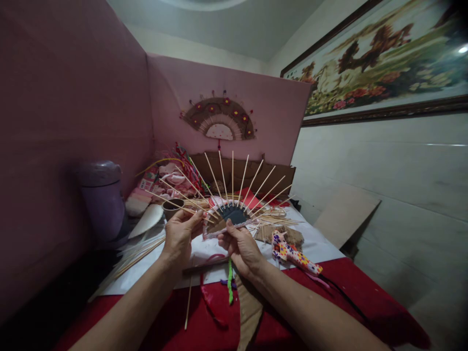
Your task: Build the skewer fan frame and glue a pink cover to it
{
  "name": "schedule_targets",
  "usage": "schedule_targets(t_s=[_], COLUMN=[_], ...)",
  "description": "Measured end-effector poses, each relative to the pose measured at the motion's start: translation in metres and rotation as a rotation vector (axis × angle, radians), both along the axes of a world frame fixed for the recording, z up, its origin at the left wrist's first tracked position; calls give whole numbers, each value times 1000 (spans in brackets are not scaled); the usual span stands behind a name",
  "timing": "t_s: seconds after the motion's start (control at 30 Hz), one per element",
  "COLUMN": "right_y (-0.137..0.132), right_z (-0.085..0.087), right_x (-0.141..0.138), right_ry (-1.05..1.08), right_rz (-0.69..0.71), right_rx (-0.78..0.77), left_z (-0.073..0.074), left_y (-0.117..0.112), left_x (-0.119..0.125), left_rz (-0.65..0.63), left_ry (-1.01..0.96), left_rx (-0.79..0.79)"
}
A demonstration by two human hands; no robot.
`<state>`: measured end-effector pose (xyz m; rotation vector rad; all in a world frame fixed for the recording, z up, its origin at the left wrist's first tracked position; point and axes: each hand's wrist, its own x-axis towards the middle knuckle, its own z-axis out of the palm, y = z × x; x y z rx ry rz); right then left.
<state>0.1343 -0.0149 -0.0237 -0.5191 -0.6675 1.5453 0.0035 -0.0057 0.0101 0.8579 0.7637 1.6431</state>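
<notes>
I hold a half-made fan (229,214) up in front of me, a small dark semicircular base with several thin wooden sticks (233,175) radiating upward and outward from it. My left hand (180,235) pinches its left edge, fingers closed on the base and a stick. My right hand (242,246) grips the base from below, thumb pressed against its front. A green strip (230,282) hangs down beneath my right hand.
A red cloth (329,287) with a white sheet (318,246) covers the table. On it lie loose sticks (141,253), a patterned glue gun (294,256), cardboard pieces (288,236), a small cup (172,207), ribbons. A purple container (102,197) stands left. A finished fan (220,119) hangs on the pink wall.
</notes>
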Motion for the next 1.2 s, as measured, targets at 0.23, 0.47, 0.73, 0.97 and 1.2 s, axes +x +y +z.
schedule_targets(t_s=[0.23,0.47,0.73,0.97,1.2], right_y=[1,0,0,0,0], right_z=[0,0,0,1,0], right_x=[0,0,0,-1,0], right_ry=[-10,-27,-23,-21,-30], right_rz=[-2,-15,-10,-10,-8], right_rx=[1,-15,-14,-12,-21], left_z=[0,1,1,2,1], left_y=[0,-1,-1,-2,-2], left_x=[0,0,0,0,0], left_rz=[4,-2,-4,5,7], left_ry=[-11,-1,-3,2,8], left_rx=[-1,-2,-2,-4,-3])
